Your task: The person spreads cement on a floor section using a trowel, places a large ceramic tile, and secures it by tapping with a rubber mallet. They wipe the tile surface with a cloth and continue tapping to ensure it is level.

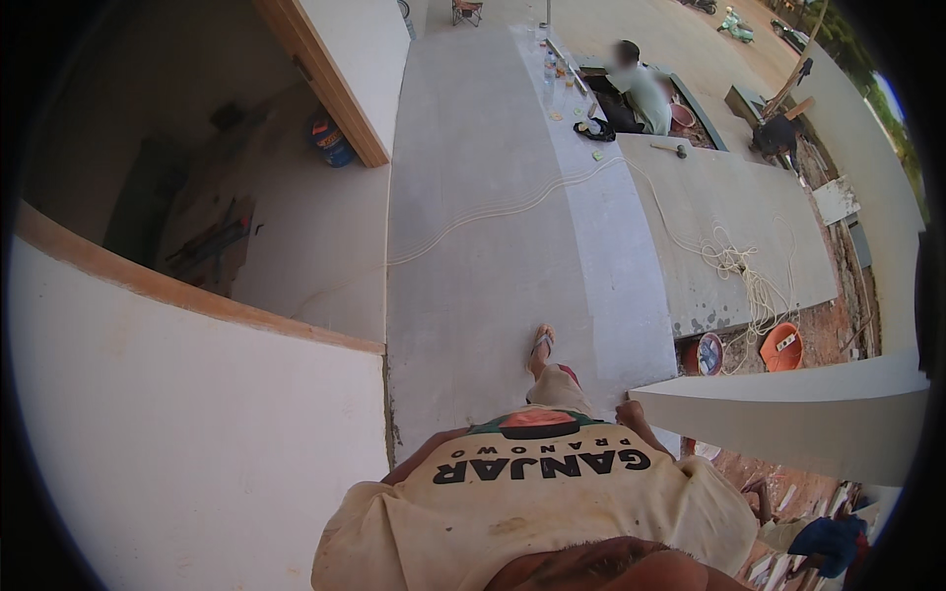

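My right hand [631, 411] is small and dim in the picture, low at my right side by the corner of a white pillar [778, 419]. Whether it touches the pillar or holds anything, I cannot make out. Only a strip of my left arm [426, 456] shows beside the light printed shirt [552, 483]; the hand at its end is out of sight. One foot in a flip-flop [542, 342] is forward on the grey tiled walkway [473, 286].
A white wall and wooden door frame [340, 89] line the left. A pale cord [512, 205] crosses the walkway to a tangle on a slab. Beyond are a mallet [670, 150], bottles [550, 67] and a seated person [641, 94]. Orange [782, 347] and blue-white [709, 355] buckets stand right.
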